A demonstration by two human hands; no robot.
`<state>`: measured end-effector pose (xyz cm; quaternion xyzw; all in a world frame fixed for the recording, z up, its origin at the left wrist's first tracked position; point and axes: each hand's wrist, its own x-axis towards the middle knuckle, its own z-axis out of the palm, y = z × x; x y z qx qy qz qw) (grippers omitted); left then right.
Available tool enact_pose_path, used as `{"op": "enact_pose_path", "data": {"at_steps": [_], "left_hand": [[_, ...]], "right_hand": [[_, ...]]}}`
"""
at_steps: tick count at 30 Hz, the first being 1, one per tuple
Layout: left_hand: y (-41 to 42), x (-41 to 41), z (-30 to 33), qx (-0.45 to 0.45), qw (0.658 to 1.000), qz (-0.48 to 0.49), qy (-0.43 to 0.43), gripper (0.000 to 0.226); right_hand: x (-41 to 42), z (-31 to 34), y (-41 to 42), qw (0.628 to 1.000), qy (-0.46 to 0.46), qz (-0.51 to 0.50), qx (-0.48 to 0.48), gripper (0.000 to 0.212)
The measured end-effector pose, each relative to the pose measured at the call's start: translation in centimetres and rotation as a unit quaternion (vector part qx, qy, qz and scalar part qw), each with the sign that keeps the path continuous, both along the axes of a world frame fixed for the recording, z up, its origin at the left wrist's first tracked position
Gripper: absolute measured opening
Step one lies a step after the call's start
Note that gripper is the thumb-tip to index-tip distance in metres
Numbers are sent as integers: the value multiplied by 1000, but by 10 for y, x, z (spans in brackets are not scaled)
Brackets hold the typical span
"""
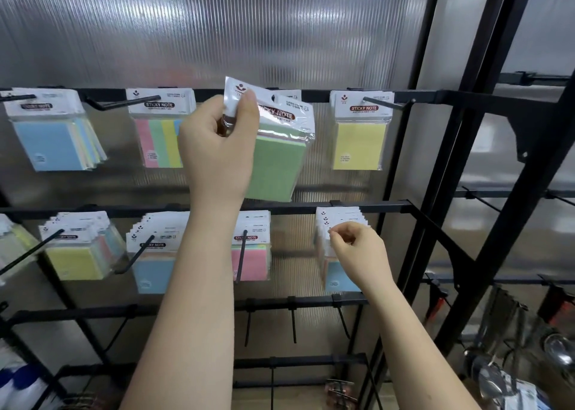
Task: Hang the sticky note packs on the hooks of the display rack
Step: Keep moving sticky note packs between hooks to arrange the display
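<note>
gripping a green sticky note pack (275, 157) by its white header card, the left hand (217, 141) has thumb and curled fingers clamped on the card's left corner. the pack hangs tilted in front of the display rack's top rail (413, 95), just beside a hung yellow pack (359, 135); whether its hole sits on a hook cannot be told. lower right, the right hand (357, 250) pinches the header edge of a stack of packs (337, 254) on the middle rail, fingers curled tight against it.
</note>
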<state>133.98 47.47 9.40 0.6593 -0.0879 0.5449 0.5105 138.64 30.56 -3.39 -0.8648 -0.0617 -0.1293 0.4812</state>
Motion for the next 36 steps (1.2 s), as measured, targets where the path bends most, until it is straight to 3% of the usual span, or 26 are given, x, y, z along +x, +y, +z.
{"op": "enact_pose_path", "data": {"at_steps": [12,25,32,36], "left_hand": [[4,24,-8,-54,997,-5,62,47],[16,93,-3,-78,978,-7,194,40],[13,106,4,-58,965,102,236,29],[16,108,-1,-79,964,99,233,32]], "right_hand": [[-2,-1,-1,1000,1,4,14,15],[2,0,-1,1000,1,-14,1,15],[5,0,-6,999,-6,-34,11,15],[7,0,-12,998,-5,-55,28,14]]}}
